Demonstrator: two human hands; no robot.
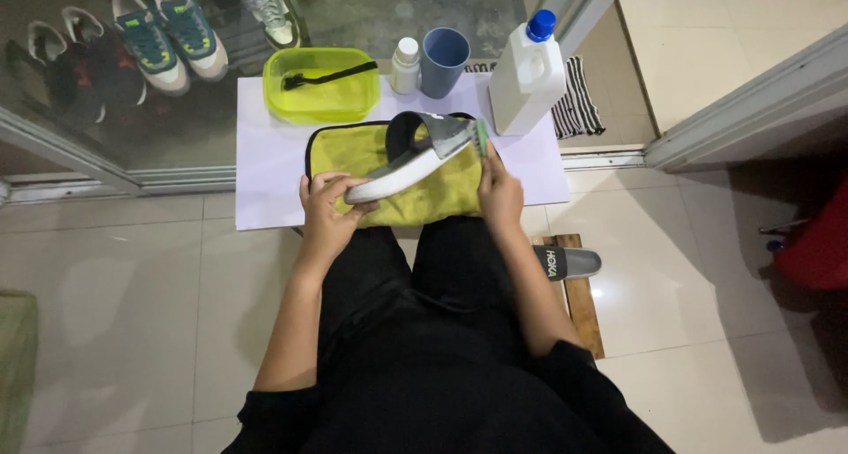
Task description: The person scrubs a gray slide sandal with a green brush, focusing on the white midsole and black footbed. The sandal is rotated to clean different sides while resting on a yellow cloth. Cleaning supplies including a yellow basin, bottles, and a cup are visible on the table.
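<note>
A grey-and-white slide sandal (415, 158) is held tilted above a yellow cloth (353, 154) spread on a white sheet (265, 167). The left hand (325, 208) grips the sandal's white sole end, fingers curled around it; the right hand (499, 193) presses a green brush (481, 138) to its other end, fingers closed on the handle. Beyond stand a lime basin (322, 85), a blue cup (443, 61), a small bottle (405, 65) and a white jug (527, 79).
</note>
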